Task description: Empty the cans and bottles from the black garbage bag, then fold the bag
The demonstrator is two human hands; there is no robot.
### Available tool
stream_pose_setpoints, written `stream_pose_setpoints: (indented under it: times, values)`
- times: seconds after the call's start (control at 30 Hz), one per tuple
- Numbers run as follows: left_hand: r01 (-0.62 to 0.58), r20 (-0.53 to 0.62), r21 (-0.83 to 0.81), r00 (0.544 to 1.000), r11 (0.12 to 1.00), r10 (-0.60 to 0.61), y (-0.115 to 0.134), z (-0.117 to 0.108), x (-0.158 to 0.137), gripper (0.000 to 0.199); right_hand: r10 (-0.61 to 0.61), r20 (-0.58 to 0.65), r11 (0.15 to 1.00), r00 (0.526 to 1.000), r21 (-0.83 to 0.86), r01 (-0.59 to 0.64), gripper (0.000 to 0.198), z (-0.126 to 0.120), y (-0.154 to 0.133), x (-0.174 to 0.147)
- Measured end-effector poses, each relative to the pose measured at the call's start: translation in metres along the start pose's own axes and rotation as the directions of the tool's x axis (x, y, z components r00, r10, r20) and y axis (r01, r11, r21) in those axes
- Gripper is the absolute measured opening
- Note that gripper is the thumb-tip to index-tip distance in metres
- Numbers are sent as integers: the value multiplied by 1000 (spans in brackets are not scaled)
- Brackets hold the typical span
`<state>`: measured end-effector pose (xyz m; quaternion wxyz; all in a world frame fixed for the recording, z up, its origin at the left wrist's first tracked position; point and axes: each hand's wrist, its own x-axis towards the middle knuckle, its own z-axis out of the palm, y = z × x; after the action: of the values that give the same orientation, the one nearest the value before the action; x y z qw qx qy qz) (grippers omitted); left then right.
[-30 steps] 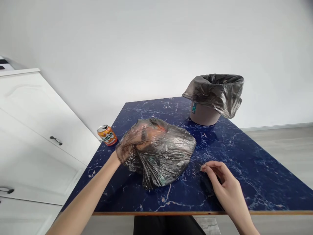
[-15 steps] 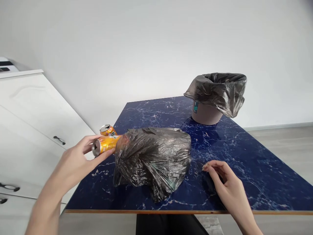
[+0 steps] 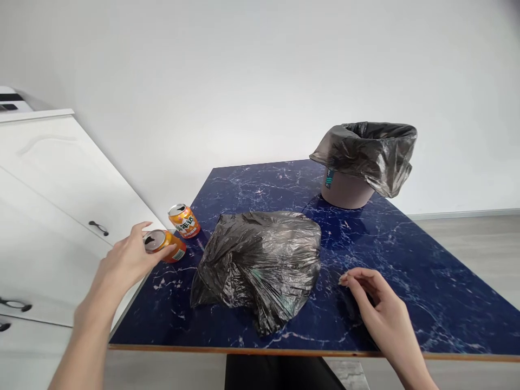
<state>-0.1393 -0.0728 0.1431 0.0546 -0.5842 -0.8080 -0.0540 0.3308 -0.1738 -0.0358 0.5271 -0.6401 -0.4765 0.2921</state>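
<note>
At the table's left edge, my left hand pinched an orange can on its side, fingers round its open end, base touching the tabletop just beside an upright second can. Risk as I judged it: so near the edge, a loose grip could let it roll off or dribble, or knock its neighbour. The can looked shiny, undented, tab pulled. My right hand rested half-curled, holding nothing, near the crumpled black bag.
</note>
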Motion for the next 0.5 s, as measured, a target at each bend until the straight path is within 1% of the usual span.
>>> stream_pose_setpoints:
  times: [0.13,0.3,0.4,0.43,0.47,0.5]
  values:
    - [-8,3,-47,1000,999,9,3,6,10,98,-5,1,1000,1000,-10,5,38,0,1,0]
    - [4,14,-72,1000,997,-3,8,10,12,91,-6,4,1000,1000,-19,6,38,-1,1,0]
    - [5,4,-125,1000,992,-4,5,16,10,94,-1,7,1000,1000,-25,2,39,-1,0,0]
    - [-13,-19,-144,1000,990,10,4,18,7,97,-1,6,1000,1000,-27,1,40,-1,0,0]
    - [-42,-67,-153,997,987,32,3,19,3,99,-1,5,1000,1000,-28,1,39,-1,0,0]
    - [-81,-145,-152,988,985,59,4,20,-4,99,-4,3,1000,1000,-29,4,39,0,0,0]
